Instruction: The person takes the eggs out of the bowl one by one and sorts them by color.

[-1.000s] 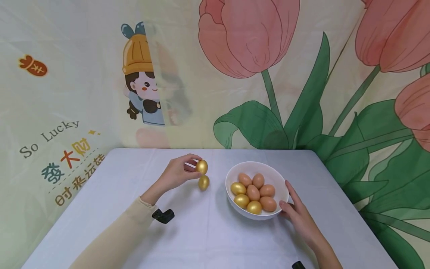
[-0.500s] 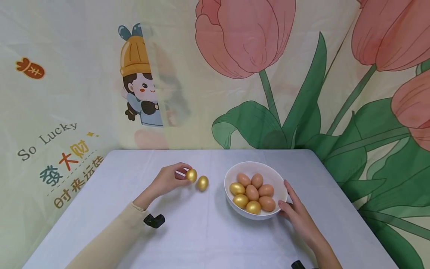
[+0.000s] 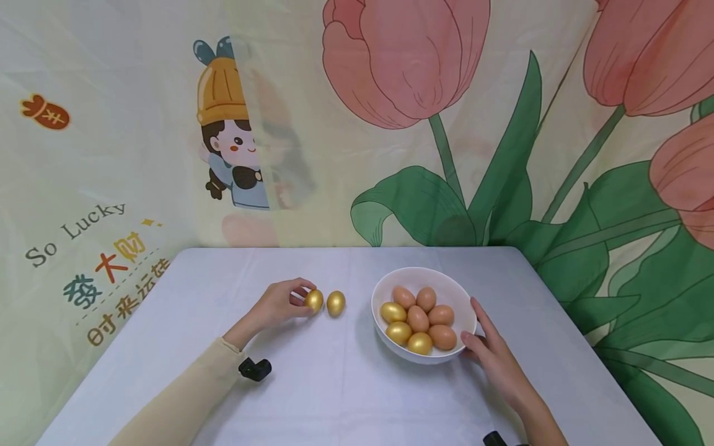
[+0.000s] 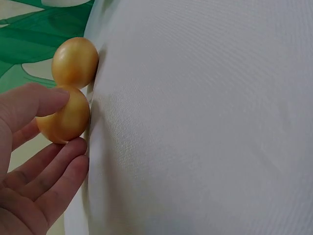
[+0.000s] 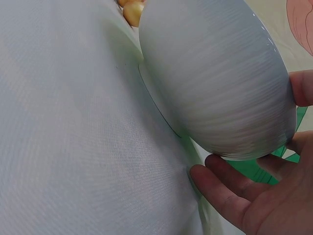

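Egg [image 3: 314,301], gold and shiny: hold round the middle

Pinched between thumb and fingertips of the left hand [image 3: 279,302], on or barely above the worktop [image 3: 334,390] (can't tell which), just beside another gold egg [image 3: 336,304]. Looks smooth, so probably slippery and keen to roll. Likely light and stiff, maybe brittle; can't tell if real. Best gripped round the widest part, no hard squeezing. Right hand [image 3: 496,360] holding the white bowl [image 3: 449,290] by its side, with brown eggs [image 3: 418,319] and more gold ones inside.
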`<state>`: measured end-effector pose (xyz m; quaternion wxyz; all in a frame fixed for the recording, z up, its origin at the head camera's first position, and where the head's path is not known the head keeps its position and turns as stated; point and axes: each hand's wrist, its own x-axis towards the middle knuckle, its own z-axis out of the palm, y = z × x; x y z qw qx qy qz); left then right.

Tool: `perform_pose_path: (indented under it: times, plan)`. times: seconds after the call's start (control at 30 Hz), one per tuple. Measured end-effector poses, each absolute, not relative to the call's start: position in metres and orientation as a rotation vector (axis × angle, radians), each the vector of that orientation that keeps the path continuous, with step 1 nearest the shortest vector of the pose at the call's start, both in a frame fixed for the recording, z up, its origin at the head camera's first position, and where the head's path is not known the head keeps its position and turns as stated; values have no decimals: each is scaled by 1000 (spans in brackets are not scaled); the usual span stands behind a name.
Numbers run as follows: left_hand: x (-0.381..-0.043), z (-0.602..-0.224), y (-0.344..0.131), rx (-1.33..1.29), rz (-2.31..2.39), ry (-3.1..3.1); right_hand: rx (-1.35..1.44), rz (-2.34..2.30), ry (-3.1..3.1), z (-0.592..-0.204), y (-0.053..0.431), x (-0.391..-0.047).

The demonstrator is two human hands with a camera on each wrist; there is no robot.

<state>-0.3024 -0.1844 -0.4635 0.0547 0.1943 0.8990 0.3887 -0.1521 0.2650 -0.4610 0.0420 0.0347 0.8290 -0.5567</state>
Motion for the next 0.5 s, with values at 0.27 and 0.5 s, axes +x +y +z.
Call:
perform_pose_path:
  times: [0.27,0.5]
  plan:
    - [-305,-466,-181,611,1134,2740,100,-1704,2546,-461,265,-151]
    - [-306,-466,-179,633,1114,2743,90,-1710,2543,-461,266,-150]
